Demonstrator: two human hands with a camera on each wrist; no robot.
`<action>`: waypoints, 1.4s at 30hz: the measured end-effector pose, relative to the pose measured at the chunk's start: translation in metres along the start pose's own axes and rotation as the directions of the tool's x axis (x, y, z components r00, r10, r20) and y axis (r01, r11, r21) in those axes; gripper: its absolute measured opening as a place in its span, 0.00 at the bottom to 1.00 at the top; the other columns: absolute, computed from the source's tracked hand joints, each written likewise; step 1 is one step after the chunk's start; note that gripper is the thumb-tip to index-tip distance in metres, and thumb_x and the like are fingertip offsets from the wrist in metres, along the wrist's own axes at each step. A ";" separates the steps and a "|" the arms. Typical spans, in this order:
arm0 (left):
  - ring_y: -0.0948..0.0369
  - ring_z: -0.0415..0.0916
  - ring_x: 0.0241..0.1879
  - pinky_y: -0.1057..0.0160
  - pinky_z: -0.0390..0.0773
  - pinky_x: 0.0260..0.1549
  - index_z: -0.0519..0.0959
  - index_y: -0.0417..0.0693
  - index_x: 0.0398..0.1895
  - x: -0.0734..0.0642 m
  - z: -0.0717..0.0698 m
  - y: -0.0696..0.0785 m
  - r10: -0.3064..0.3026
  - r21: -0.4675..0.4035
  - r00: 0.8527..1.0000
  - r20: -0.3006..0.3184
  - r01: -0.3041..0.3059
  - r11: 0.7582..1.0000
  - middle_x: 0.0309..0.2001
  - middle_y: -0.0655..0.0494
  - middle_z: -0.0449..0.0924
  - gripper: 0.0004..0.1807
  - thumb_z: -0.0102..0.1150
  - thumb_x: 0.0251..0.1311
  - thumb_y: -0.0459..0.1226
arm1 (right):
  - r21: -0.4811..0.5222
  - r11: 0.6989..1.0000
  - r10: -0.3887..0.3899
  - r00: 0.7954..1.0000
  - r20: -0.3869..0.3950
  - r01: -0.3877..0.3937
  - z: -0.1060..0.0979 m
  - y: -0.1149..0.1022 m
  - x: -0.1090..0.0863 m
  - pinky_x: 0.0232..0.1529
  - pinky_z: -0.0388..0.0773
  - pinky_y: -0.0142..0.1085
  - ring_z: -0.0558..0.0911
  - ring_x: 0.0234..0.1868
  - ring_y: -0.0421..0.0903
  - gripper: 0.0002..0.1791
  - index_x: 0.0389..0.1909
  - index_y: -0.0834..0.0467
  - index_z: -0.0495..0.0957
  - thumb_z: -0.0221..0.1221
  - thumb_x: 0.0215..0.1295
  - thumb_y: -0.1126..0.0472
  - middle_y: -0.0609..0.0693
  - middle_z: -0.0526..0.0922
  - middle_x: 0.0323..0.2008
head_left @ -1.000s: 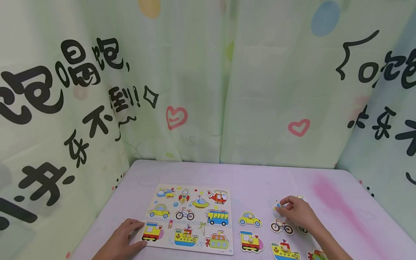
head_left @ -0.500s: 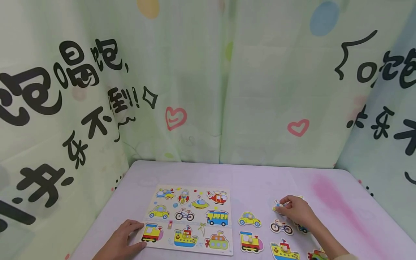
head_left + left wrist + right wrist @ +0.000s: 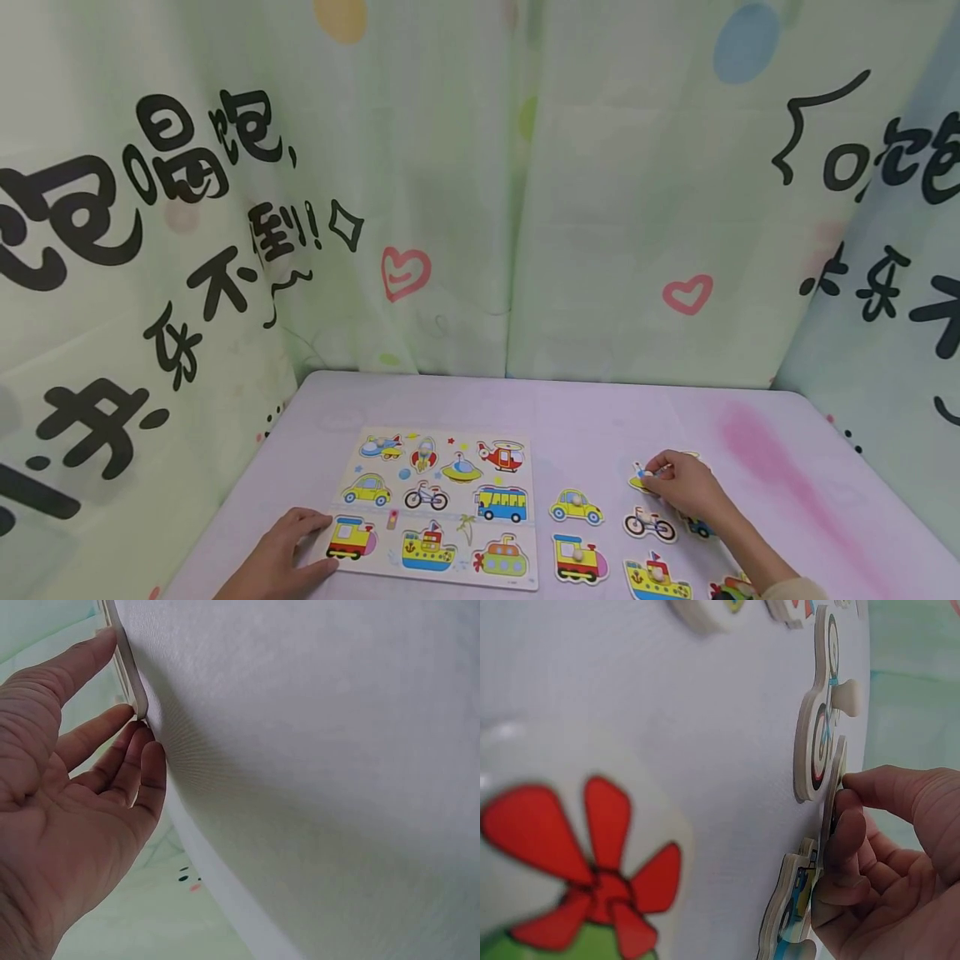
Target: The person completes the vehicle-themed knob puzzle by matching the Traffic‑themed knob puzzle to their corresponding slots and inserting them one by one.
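Picture piece (image 3: 638,479) (print partly hidden): board's (image 3: 461,497) 3 o'clock | Right hand (image 3: 690,487): fingers pinching picture piece | Left hand (image 3: 279,550): fingers loosely extended, touching board's 8 o'clock corner | Handling: level lift, clear of bicycle piece (image 3: 651,525) at 6 o'clock, seems soundest

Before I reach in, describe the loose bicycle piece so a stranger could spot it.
On the pale table, look right of the picture board in the head view. Just lower-left of the right hand lies the bicycle piece, slim-framed and black-wheeled, unlike the yellow car piece and boat piece nearby.
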State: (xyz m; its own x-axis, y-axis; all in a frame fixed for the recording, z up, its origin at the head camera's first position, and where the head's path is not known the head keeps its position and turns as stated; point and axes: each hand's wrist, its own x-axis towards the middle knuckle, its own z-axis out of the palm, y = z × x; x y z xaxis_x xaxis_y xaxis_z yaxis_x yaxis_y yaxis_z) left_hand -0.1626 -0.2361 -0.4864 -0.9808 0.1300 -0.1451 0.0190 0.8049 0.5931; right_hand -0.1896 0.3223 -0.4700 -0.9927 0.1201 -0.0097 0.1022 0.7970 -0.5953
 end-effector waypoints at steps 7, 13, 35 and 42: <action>0.55 0.74 0.54 0.43 0.79 0.58 0.82 0.43 0.58 -0.001 0.000 0.001 0.004 -0.002 1.000 -0.007 -0.004 1.000 0.55 0.53 0.75 0.34 0.80 0.49 0.47 | -0.003 1.000 -0.007 1.000 -0.006 0.007 0.002 0.001 0.001 0.26 0.71 0.35 0.74 0.25 0.44 0.11 0.40 0.65 0.78 0.65 0.65 0.60 0.47 0.76 0.25; 0.55 0.74 0.54 0.44 0.79 0.58 0.82 0.42 0.58 0.000 0.001 -0.001 0.008 -0.007 1.000 -0.008 -0.008 1.000 0.55 0.53 0.76 0.33 0.80 0.49 0.47 | -0.003 1.000 -0.008 1.000 -0.013 0.008 0.001 0.000 -0.001 0.26 0.69 0.34 0.74 0.25 0.44 0.11 0.39 0.65 0.79 0.65 0.65 0.61 0.47 0.75 0.24; 0.54 0.74 0.53 0.44 0.79 0.58 0.81 0.41 0.58 0.000 0.000 0.000 0.009 0.003 1.000 -0.002 -0.009 1.000 0.55 0.52 0.76 0.34 0.80 0.49 0.47 | 0.211 0.971 0.115 0.993 -0.008 -0.110 -0.005 -0.006 -0.020 0.23 0.69 0.33 0.75 0.27 0.46 0.19 0.51 0.66 0.77 0.63 0.70 0.56 0.49 0.78 0.25; 0.54 0.74 0.53 0.44 0.80 0.57 0.81 0.41 0.59 0.001 0.000 -0.001 0.010 -0.001 1.000 0.006 -0.010 1.000 0.55 0.52 0.76 0.34 0.80 0.49 0.47 | 0.229 0.969 0.096 0.995 -0.002 -0.093 0.002 -0.013 -0.026 0.26 0.71 0.32 0.76 0.28 0.45 0.15 0.48 0.64 0.79 0.65 0.68 0.58 0.48 0.79 0.26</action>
State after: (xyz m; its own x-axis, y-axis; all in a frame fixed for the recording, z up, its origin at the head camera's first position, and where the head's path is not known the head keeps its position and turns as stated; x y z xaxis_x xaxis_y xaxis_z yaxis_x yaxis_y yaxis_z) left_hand -0.1637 -0.2363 -0.4872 -0.9793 0.1420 -0.1441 0.0288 0.8028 0.5955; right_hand -0.1655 0.3075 -0.4635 -0.9781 0.1978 -0.0650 0.1770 0.6259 -0.7596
